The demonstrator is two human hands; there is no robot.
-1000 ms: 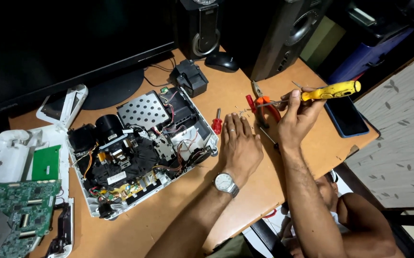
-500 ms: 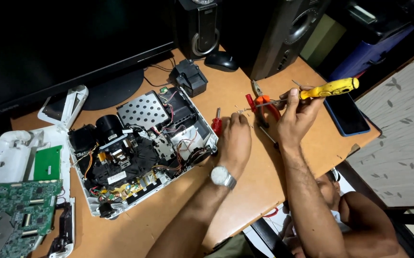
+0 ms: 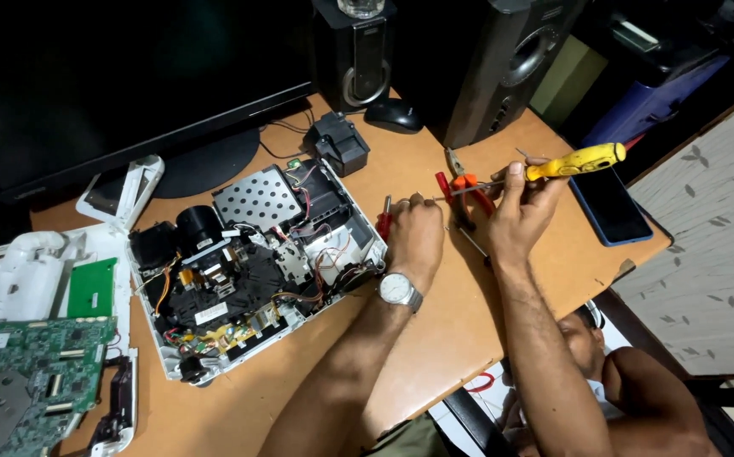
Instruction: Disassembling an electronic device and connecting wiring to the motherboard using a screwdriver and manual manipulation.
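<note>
My right hand [image 3: 521, 206] grips a yellow-handled screwdriver [image 3: 572, 161], its shaft pointing left toward my left hand. My left hand [image 3: 415, 234], with a wristwatch, is curled shut on the desk beside the right corner of an opened projector [image 3: 253, 258]; its fingertips seem to pinch something tiny at the screwdriver tip, too small to tell. A small red-handled tool [image 3: 383, 222] lies just left of that hand. Orange-handled pliers [image 3: 462, 190] lie on the desk between my hands.
A green circuit board [image 3: 28, 385] and white casing parts [image 3: 24, 271] lie at left. A monitor stand, black adapter [image 3: 342, 142], mouse [image 3: 393, 114] and speakers [image 3: 502, 63] line the back. A dark phone [image 3: 608, 206] lies at right. Another person sits below the wooden desk [image 3: 435, 338] edge.
My left hand has gone from flat with spread fingers to curled, shifting slightly left toward the projector corner. The right hand has kept hold of the screwdriver in nearly the same place.
</note>
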